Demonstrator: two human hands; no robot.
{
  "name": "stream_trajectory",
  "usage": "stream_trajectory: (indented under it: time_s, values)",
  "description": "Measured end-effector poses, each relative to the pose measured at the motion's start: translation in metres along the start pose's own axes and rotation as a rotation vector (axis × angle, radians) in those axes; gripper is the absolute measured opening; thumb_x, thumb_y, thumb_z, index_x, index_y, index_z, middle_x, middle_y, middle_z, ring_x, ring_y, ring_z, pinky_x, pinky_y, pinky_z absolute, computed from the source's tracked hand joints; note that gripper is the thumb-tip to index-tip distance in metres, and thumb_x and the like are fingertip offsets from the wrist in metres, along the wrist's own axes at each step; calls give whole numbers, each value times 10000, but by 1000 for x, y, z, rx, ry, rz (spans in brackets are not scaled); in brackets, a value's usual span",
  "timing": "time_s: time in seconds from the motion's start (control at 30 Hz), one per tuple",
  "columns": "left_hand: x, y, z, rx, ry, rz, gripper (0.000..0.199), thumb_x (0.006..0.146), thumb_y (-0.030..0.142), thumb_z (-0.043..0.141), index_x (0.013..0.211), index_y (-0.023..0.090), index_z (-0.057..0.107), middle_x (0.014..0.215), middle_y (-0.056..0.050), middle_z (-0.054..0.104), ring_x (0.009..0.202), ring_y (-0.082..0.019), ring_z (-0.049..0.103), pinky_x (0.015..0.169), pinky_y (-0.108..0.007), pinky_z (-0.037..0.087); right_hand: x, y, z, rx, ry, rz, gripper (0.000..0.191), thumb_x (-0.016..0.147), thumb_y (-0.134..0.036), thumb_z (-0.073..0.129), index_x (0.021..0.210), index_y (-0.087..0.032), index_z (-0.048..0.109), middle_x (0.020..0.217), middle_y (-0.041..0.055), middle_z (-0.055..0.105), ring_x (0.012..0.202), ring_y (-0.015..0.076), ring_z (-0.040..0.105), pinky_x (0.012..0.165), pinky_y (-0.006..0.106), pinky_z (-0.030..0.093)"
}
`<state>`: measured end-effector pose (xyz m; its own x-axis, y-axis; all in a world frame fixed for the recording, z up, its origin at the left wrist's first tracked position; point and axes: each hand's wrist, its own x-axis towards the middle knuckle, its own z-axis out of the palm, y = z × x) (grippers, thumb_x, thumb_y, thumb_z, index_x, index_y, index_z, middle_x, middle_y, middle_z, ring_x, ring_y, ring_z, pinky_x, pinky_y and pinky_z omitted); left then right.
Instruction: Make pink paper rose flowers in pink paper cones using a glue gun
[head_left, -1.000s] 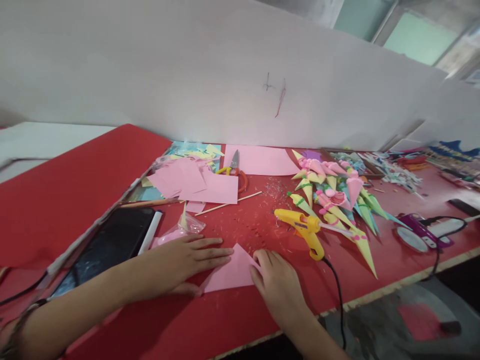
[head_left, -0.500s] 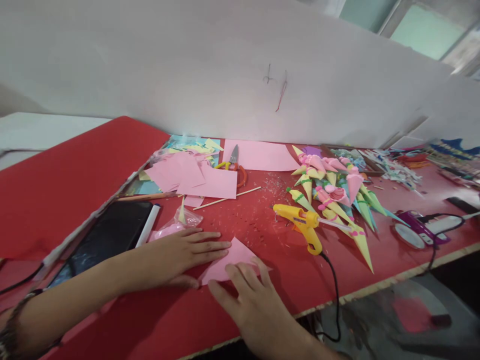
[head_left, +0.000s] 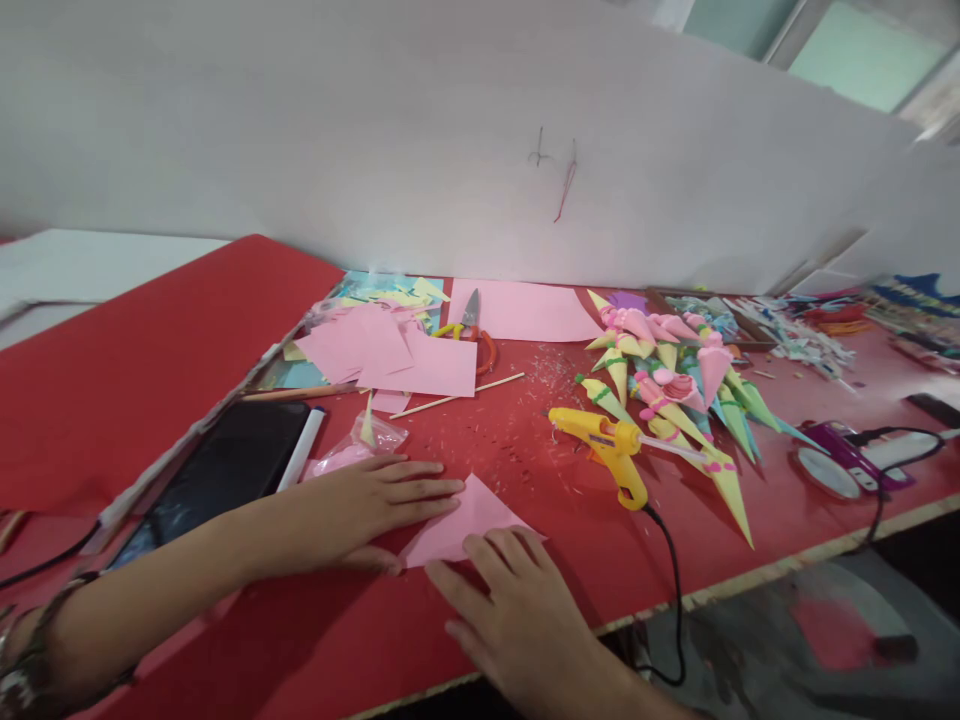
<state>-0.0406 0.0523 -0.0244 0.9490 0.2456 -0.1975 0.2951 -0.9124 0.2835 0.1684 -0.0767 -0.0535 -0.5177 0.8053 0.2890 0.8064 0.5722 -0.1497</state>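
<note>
A folded pink paper point(head_left: 469, 515) lies on the red tabletop point(head_left: 300, 640) between my hands, one corner pointing away from me. My left hand point(head_left: 367, 510) rests flat with its fingers spread, the fingertips touching the paper's left side. On the near right edge of the paper are the bent fingertips of my right hand point(head_left: 517, 610), its fingers apart. Beyond my left hand is a clear plastic bag point(head_left: 382, 434) with pink paper by it. A yellow glue gun point(head_left: 611, 450) lies to the right of the paper.
Pink sheets point(head_left: 435, 366), scissors point(head_left: 471, 310) and a thin stick point(head_left: 457, 395) lie farther back. A phone point(head_left: 217, 470) and white marker point(head_left: 301, 448) are at left. Paper cones point(head_left: 667, 370) are heaped at right, near a purple power strip point(head_left: 847, 455). The glue gun's black cord crosses the front edge.
My right hand has shifted slightly right and toward me along the paper's near edge, uncovering more of it. My left hand stays on the left side. The view has moved slightly.
</note>
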Motion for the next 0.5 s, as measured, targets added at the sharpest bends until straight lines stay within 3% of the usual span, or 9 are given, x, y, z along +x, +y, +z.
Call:
stream_trajectory:
  time_s: [0.13,0.27,0.4,0.5]
  values:
    - [0,0,-1,-21,-8,-3,614,859,518,482,1403,312,285,1436,-16,404,1316,-235,354,1090,-341,198,8,-7,0,-43,-73,-29,446,877,-478,475,1249,-234,443,1052,82,609,909,246,539,816,462,450]
    - [0,-1,0,-37,5,-15,602,856,489,510,1395,332,292,1425,-8,423,1317,-224,354,1097,-343,194,11,-4,-7,-25,-113,-50,479,865,-496,490,1225,-180,473,1025,86,620,906,233,547,807,424,461]
    - [-1,-1,2,-32,15,0,638,855,496,505,1411,342,233,1430,-9,414,1316,-220,358,1098,-341,201,6,5,-18,-2,-118,-74,352,871,-440,517,1044,-145,603,972,58,655,901,201,565,888,380,419]
    - [-1,-1,1,-21,14,7,645,851,495,511,1411,345,229,1428,-9,415,1312,-216,366,1097,-331,207,2,13,-27,-27,-126,-68,291,830,-434,584,887,-157,654,852,41,666,810,187,588,840,355,431]
